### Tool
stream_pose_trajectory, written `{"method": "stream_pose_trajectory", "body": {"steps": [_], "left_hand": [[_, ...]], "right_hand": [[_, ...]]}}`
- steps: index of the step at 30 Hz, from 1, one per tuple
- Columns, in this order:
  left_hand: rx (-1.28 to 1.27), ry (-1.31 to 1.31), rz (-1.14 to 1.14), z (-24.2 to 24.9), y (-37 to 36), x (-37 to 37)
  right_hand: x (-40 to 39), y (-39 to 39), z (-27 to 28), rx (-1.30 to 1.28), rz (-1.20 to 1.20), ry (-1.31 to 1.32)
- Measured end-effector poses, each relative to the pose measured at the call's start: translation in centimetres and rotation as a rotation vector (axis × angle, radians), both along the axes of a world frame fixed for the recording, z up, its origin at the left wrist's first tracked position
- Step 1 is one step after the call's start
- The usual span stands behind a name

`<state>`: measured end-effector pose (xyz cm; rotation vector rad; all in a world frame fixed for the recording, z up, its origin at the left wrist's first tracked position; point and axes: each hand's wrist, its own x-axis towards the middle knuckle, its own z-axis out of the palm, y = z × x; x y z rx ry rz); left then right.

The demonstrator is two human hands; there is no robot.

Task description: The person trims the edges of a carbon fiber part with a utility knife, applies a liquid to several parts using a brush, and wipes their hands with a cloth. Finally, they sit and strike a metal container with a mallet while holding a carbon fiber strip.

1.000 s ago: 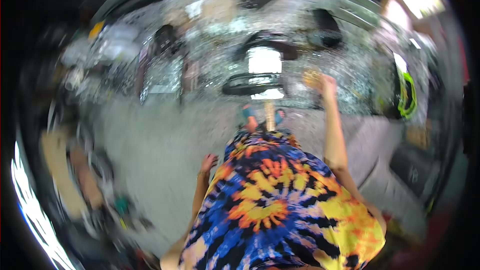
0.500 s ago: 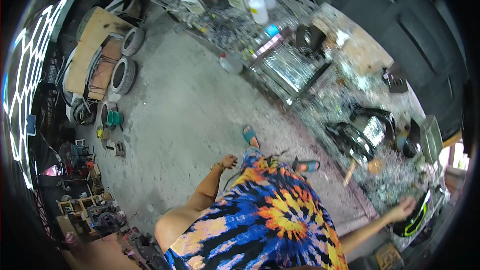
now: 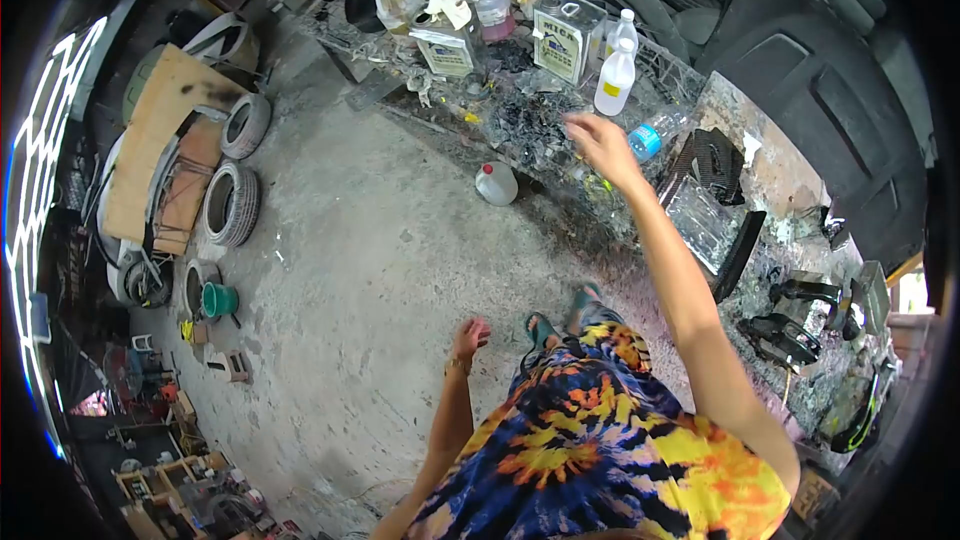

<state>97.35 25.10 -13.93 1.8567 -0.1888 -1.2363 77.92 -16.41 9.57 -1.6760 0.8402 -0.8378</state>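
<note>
Currently right hand (image 3: 600, 145) is reaching empty, fingers spread, over the table (image 3: 520, 120), near the white bottle (image 3: 614, 78); left hand (image 3: 470, 337) is hanging loose, empty.

Tie-dye shirt (image 3: 600, 440), teal bucket (image 3: 219, 299), seemingly white jug (image 3: 496, 183)

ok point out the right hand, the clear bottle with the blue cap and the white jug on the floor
right hand (image 3: 598, 143), head view, on the back of the hand
clear bottle with the blue cap (image 3: 655, 134), head view, on its body near the cap
white jug (image 3: 496, 183), head view, on its side wall
</note>
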Motion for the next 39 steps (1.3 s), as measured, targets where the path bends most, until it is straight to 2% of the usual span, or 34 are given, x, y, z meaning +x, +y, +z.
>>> {"method": "stream_pose_trajectory", "body": {"steps": [1,3,6,7,8,11,13,15,17,18,21,22,25,26,28,29,30,32,33,35,36,37,38,39], "left_hand": [[0.034,0.006,0.012,0.8,0.6,0.3],[0.105,0.031,0.096,1.0,3.3,0.7],[0.206,0.096,0.353,0.5,11.3,0.5],[0.263,0.071,0.385,-0.3,15.1,0.2],[0.28,0.199,0.606,-5.9,22.9,-0.3],[0.518,0.145,0.429,0.6,25.3,0.5],[0.552,0.135,0.376,3.2,24.5,2.6],[0.539,0.119,0.326,4.5,22.7,5.4],[0.504,0.108,0.27,5.2,20.3,8.9],[0.49,0.105,0.229,5.6,19.0,10.9],[0.448,0.111,0.053,6.0,14.0,18.2],[0.441,0.122,-0.014,5.9,12.2,20.6],[0.415,0.171,-0.186,4.9,6.3,27.3],[0.409,0.198,-0.224,4.6,4.8,29.8],[0.356,0.274,-0.247,3.4,1.8,35.3],[0.334,0.278,-0.286,3.2,-0.5,37.2],[0.277,0.078,-0.577,3.9,-2.7,39.0],[0.479,-0.004,-0.407,4.4,-6.3,41.3],[0.443,0.039,-0.314,2.5,-6.7,43.8],[0.465,-0.004,-0.426,0.3,-8.9,46.3],[0.443,-0.05,-0.55,0.3,-9.9,46.1],[0.495,0.006,-0.565,-0.1,-10.7,46.0],[0.523,-0.014,-0.693,0.2,-11.5,44.7],[0.489,-0.032,-0.687,0.7,-11.5,43.1]], "right_hand": [[4.1,-2.9,-1.7,-0.026,0.029,0.175],[11.8,-8.1,-5.4,-0.205,-0.05,0.349],[20.8,-14.6,-9.3,-0.163,-0.076,0.524],[22.9,-15.6,-10.4,-0.125,-0.107,0.616],[24.4,-16.4,-10.8,-0.101,-0.109,0.603],[27.8,-18.2,-13.1,0.075,-0.112,0.711],[28.8,-19.9,-15.4,0.043,-0.037,0.796],[28.9,-19.9,-14.3,0.076,-0.047,0.816],[27.5,-19.2,-12.2,0.054,-0.065,0.767],[26.0,-17.7,-10.0,0.064,-0.12,0.74],[20.6,-12.3,-8.4,0.15,-0.354,0.547],[18.8,-10.2,-10.6,0.116,-0.414,0.454],[11.4,-1.0,-12.4,0.396,-0.519,0.036],[9.1,2.8,-12.6,0.52,-0.593,0.006],[5.0,10.7,-14.7,0.596,-0.77,-0.03],[3.0,14.7,-16.8,0.6,-0.904,0.037],[1.2,18.5,-19.3,0.715,-1.08,0.103],[-2.1,23.9,-23.5,1.018,-1.345,0.144],[-3.1,24.7,-25.3,1.006,-1.384,0.124],[-4.9,24.9,-28.6,1.245,-1.645,0.023],[-5.7,24.1,-31.9,1.3,-1.739,0.001],[-6.1,22.6,-33.6,1.248,-1.776,-0.054],[-6.2,20.5,-34.2,1.198,-1.805,-0.1],[-6.3,18.1,-30.5,1.135,-1.705,-0.444]]}}
